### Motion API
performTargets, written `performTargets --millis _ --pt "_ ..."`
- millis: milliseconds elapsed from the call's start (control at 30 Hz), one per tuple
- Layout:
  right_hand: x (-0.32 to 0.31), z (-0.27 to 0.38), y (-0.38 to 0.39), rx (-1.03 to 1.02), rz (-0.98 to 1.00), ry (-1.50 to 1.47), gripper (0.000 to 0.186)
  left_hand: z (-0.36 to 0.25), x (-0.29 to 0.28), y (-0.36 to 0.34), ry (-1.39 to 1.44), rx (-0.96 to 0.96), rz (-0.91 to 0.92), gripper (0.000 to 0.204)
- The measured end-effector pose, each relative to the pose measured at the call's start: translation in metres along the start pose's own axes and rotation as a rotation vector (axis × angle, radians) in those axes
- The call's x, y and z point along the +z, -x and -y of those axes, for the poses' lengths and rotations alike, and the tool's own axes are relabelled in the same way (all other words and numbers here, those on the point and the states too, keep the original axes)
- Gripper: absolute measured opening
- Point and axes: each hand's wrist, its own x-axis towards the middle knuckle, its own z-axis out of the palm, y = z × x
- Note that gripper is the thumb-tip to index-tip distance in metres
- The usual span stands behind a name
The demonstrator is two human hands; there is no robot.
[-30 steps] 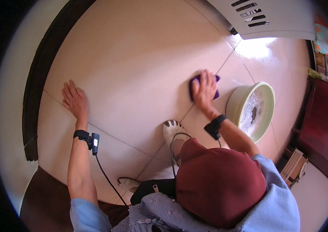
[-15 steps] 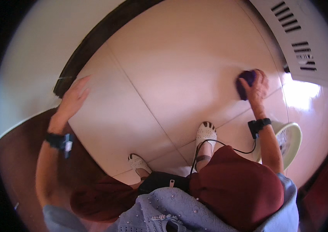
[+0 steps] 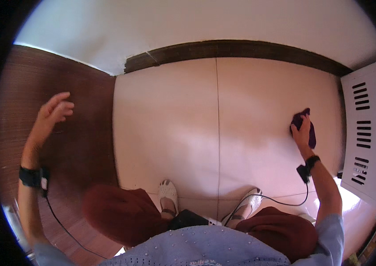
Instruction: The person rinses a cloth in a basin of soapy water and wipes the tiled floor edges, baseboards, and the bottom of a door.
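A dark purple cloth lies bunched on the light floor tiles, toward the right. My right hand is closed over it and presses it to the floor, with cloth showing on both sides of the fingers. Far to the left, my left hand hovers over the brown wood-look floor. Its fingers are slightly curled and apart, and it holds nothing. Both wrists wear black straps with small devices and cables.
A white slotted panel stands at the right. A dark baseboard runs along the white wall ahead. My white shoes are on the tiles, and a cable loops near the right one.
The view has turned, so the wall now runs straight across ahead. My right hand still has the cloth, now closer to the slotted panel's slots. The pale bucket has nearly left view.
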Motion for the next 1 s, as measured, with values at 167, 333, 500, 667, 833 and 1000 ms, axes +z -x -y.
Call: performTargets --millis 167,333,500,667,833,1000 --pt "0.013 -0.001 -0.107 0.245 -0.071 -0.034 0.056 0.096 0.099 0.008 0.199 -0.045 0.0 0.032" --pt "0.081 0.029 -0.18 0.246 -0.382 0.092 0.056 0.16 0.249 -0.009 0.744 -0.086 -0.112 0.025" --pt "0.154 0.207 -0.211 0.079 -0.305 0.024 0.066 0.18 0.312 -0.036 0.516 0.029 -0.339 0.027" --pt "0.225 0.349 -0.182 0.038 -0.525 0.051 0.068 0.219 0.325 -0.057 -0.015 0.036 -0.469 0.039" --pt "0.234 0.429 -0.159 -0.053 -0.445 0.015 0.07 0.22 0.324 -0.063 -0.348 -0.039 -0.419 0.046" --pt "0.25 0.477 -0.141 -0.283 -0.341 -0.125 0.065 0.221 0.33 -0.069 -0.314 -0.011 -0.41 0.046"
